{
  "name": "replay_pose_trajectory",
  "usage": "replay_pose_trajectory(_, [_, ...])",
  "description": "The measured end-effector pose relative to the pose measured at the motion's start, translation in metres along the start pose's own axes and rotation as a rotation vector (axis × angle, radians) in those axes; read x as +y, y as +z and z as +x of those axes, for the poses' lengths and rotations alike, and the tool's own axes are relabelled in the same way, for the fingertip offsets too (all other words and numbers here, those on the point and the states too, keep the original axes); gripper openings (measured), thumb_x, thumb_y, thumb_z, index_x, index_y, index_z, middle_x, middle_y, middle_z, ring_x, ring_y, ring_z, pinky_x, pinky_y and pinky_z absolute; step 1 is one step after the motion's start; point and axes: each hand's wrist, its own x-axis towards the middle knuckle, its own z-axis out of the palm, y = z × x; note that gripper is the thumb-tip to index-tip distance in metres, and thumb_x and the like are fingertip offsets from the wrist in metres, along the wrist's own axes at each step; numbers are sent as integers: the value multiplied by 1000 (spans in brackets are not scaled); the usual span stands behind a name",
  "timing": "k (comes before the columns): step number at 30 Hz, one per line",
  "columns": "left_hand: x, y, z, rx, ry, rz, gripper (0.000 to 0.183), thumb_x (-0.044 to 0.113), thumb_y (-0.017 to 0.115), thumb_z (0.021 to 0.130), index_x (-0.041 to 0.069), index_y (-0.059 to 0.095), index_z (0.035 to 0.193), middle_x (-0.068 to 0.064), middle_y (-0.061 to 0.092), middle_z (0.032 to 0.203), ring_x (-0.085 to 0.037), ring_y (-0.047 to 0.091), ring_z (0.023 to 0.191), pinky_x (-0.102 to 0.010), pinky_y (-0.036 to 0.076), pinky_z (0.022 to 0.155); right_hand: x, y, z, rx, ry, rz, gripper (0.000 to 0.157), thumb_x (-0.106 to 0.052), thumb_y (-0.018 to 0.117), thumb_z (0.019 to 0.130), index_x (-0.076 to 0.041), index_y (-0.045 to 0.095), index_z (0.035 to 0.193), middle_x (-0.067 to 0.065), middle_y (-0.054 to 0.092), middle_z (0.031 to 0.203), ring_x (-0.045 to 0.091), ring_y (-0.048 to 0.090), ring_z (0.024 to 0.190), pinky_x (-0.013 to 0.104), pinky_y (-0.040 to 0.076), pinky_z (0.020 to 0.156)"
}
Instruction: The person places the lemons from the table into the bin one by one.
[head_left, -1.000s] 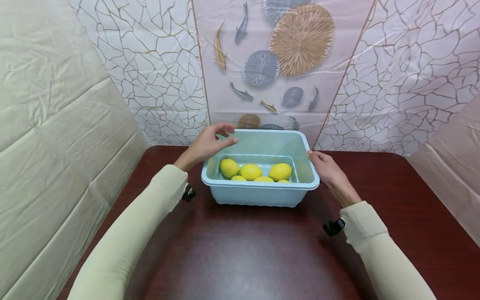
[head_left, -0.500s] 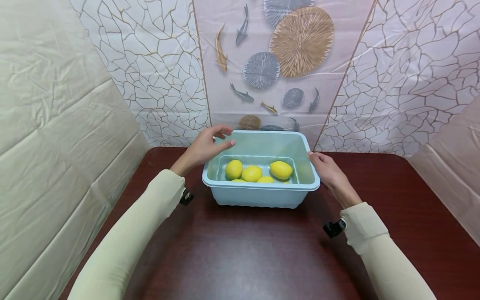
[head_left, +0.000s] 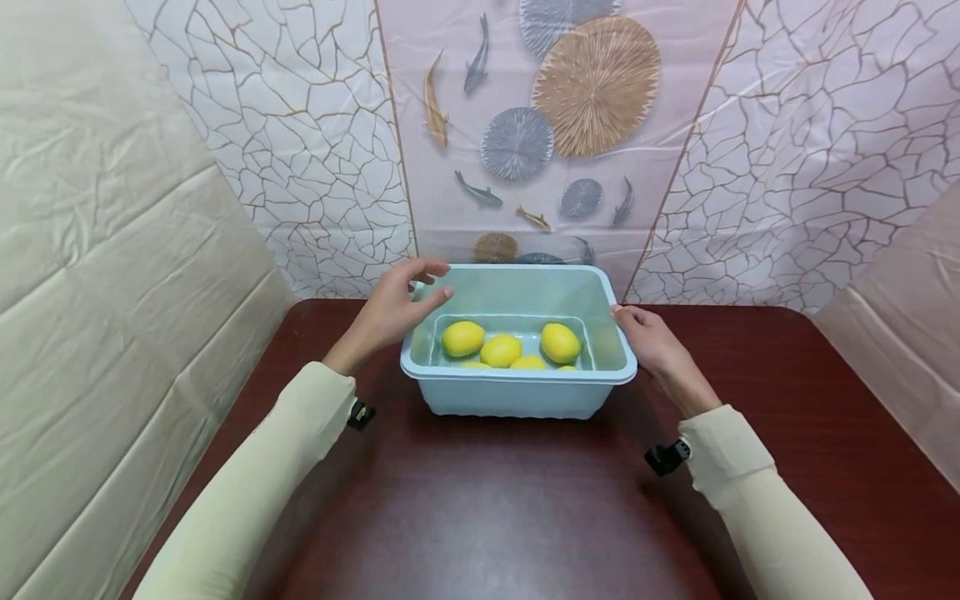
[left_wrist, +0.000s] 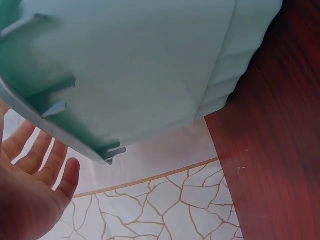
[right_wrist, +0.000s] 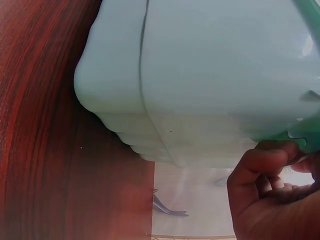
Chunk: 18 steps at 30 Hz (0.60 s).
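A pale blue plastic basin [head_left: 517, 396] stands on the table with several yellow lemons [head_left: 500, 351] in its bottom. The front wall partly hides some of them. My right hand [head_left: 651, 340] grips the basin's right rim, and in the right wrist view its curled fingers [right_wrist: 262, 162] are under the rim's edge. By the left rim, my left hand [head_left: 392, 307] is held with loosely bent fingers, thumb apart from them, and nothing in it. In the left wrist view its fingers [left_wrist: 50, 162] are spread beside the rim without gripping it.
The dark red-brown table [head_left: 480, 508] runs in front of the basin and to both sides. Close behind stands a patterned cloth backdrop [head_left: 517, 208]. A beige cloth wall [head_left: 135, 275] borders the left side, another [head_left: 900, 333] the right.
My left hand has drawn back leftward and slightly down from the left rim. Several lemons have rolled and shifted inside the basin. The right hand keeps its grip on the rim.
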Motion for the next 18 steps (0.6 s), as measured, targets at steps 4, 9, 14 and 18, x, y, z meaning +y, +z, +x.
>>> replay_pose_trajectory(4, [0, -1, -7, 58, 2, 47, 33, 28, 69, 95, 12, 65, 123, -6, 64, 122, -30, 60, 113, -44, 49, 93, -1, 0, -1, 1, 4, -13, 65, -52, 30, 106, 1, 47, 140, 24, 58, 122, 30, 63, 97, 31, 55, 72])
replay_pose_trajectory(9, [4, 0, -16, 143, -34, 131, 31, 28, 66, 96, 11, 67, 121, -5, 64, 122, -25, 59, 111, -40, 53, 87, -1, -2, -5, -5, 7, -43, 68, -56, 31, 104, 0, 49, 139, 22, 57, 123, 27, 61, 97, 29, 52, 72])
replay_pose_trajectory(14, [7, 0, -25, 208, -81, 167, 34, 33, 64, 97, 15, 66, 125, -2, 63, 127, -21, 58, 112, -40, 51, 91, -1, -4, -7, 3, 7, -62, 71, -60, 32, 102, -1, 51, 135, 19, 57, 120, 23, 59, 95, 29, 51, 73])
replay_pose_trajectory(18, [6, 0, -33, 240, -108, 159, 39, 38, 63, 97, 15, 64, 128, -2, 63, 128, -22, 57, 115, -43, 48, 96, -1, -4, -7, 24, 2, -58, 73, -62, 33, 100, 1, 52, 132, 19, 57, 119, 22, 58, 95, 29, 49, 75])
